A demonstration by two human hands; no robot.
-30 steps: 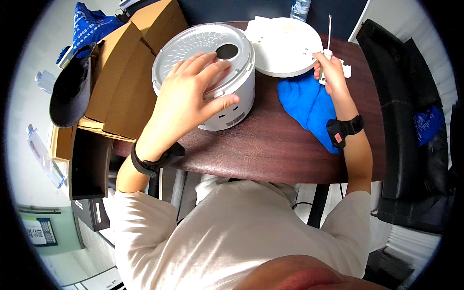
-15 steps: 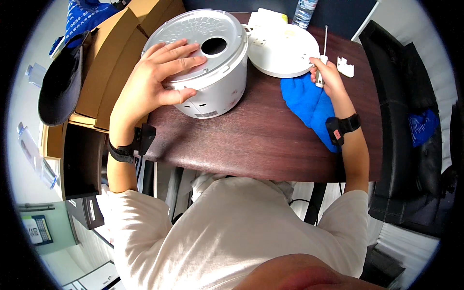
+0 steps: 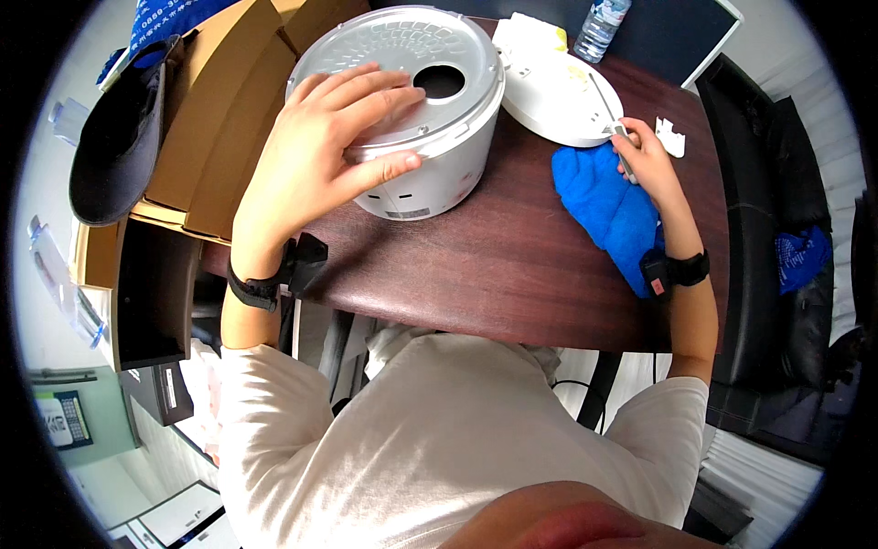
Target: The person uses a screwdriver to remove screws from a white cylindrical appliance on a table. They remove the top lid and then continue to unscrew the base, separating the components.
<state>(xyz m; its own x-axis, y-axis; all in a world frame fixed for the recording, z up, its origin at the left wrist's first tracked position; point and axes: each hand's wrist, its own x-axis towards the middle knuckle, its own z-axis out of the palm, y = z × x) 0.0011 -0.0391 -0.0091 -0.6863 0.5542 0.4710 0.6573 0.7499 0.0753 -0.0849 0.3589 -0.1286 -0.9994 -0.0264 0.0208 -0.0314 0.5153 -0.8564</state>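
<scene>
The screwdriver [image 3: 619,130] in my right hand [image 3: 649,160] has just tipped over: half a second ago its shaft stood nearly upright, and now it slants leftward across the white round cover [image 3: 556,102]. That leaves its tip over the cover, well apart from the appliance; whether it touches the cover I can't tell. My right grip is closed around the handle. My left hand [image 3: 331,139] is spread wide, holding nothing, fingers resting on the grey vented plate [image 3: 384,41] that tops the white appliance [image 3: 455,169], near the left of the bench [image 3: 466,279]. They hide part of the plate beside its round hole [image 3: 439,82].

The cover lies between the appliance and my right hand, a blue cloth [image 3: 599,206] bunched just below it. A small white part [image 3: 670,138] lies beyond my right hand; a water bottle [image 3: 603,29] stands behind the cover, and cardboard boxes [image 3: 219,119] crowd my left side.
</scene>
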